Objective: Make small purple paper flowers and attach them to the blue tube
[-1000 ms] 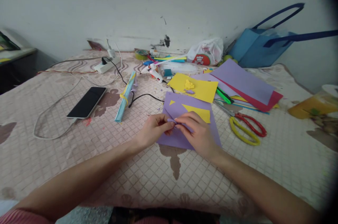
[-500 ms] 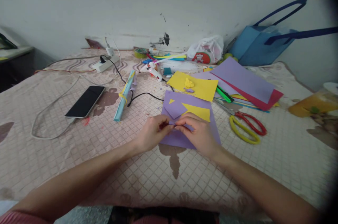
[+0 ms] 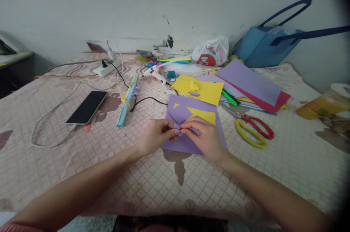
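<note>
Between the fingertips of my left hand (image 3: 157, 135) and my right hand (image 3: 203, 137) is a small purple paper piece (image 3: 179, 131), partly hidden by the fingers. Both hands are closed in a pinch on it, just above a purple sheet (image 3: 180, 148). On that sheet, beyond my fingers, lie a folded purple paper (image 3: 180, 113) and a yellow paper scrap (image 3: 205, 115). Farther back, a yellow sheet (image 3: 210, 93) carries a small crumpled-looking yellow paper shape (image 3: 194, 86). Scissors (image 3: 254, 130) with red and yellow handles rest to the right.
To the left are a phone (image 3: 87, 108) on a cable, a light-blue rolled paper stick (image 3: 127, 102) with yellow strip, and a power strip (image 3: 105, 69). Behind are a glue gun (image 3: 155, 74), a green cutter (image 3: 230, 97), stacked coloured papers (image 3: 254, 82), a blue bag (image 3: 259, 47) and a drink cup (image 3: 322, 104).
More of the small purple piece now shows between my fingertips, and its hold has shifted slightly. The whole view has moved a little; other things rest where they were.
</note>
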The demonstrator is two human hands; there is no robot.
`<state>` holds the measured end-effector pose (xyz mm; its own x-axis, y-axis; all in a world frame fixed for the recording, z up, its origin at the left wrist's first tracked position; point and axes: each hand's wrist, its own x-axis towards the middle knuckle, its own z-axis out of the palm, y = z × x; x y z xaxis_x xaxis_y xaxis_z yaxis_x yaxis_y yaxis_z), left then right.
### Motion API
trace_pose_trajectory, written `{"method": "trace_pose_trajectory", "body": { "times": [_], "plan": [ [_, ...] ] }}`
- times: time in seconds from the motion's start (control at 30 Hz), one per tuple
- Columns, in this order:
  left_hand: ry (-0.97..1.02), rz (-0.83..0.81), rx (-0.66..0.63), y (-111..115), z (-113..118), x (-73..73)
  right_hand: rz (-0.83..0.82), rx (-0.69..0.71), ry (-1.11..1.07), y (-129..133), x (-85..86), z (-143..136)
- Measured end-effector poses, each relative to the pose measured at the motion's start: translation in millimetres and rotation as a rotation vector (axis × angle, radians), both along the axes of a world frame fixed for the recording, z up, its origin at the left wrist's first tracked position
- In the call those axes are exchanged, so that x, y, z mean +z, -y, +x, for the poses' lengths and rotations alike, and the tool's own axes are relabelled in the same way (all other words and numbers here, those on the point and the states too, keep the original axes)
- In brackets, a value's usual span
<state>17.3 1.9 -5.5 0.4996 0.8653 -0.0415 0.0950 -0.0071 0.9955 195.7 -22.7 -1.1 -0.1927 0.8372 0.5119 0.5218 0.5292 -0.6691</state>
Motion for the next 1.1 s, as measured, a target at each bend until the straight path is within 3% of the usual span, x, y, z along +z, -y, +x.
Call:
{"method": "trace_pose_trajectory", "body": {
  "times": [0.27,0.47,0.57,0.8,1.0,1.1],
  "plan": [
    [-0.130,0.199,0.008,4,0,-0.1,-0.123,0.031,0.038,1,1.4,-1],
    [-0.171,0.239,-0.010,5,-1,1.9,-0.143,0.101,0.081,3,2.8,1],
    [-0.156,0.203,-0.003,4,0,2.7,-0.157,0.141,0.029,1,2.5,2],
    [0.031,-0.042,0.033,-3,1,0.6,-0.160,0.050,-0.090,-5,3.6,7],
    [0.070,-0.064,0.043,-3,2,-0.4,-0.316,0.078,-0.117,-7,-4.9,7],
    [0.083,-0.032,0.020,-3,2,-1.1,-0.295,0.051,-0.085,-6,-7.3,5]
  ]
}}
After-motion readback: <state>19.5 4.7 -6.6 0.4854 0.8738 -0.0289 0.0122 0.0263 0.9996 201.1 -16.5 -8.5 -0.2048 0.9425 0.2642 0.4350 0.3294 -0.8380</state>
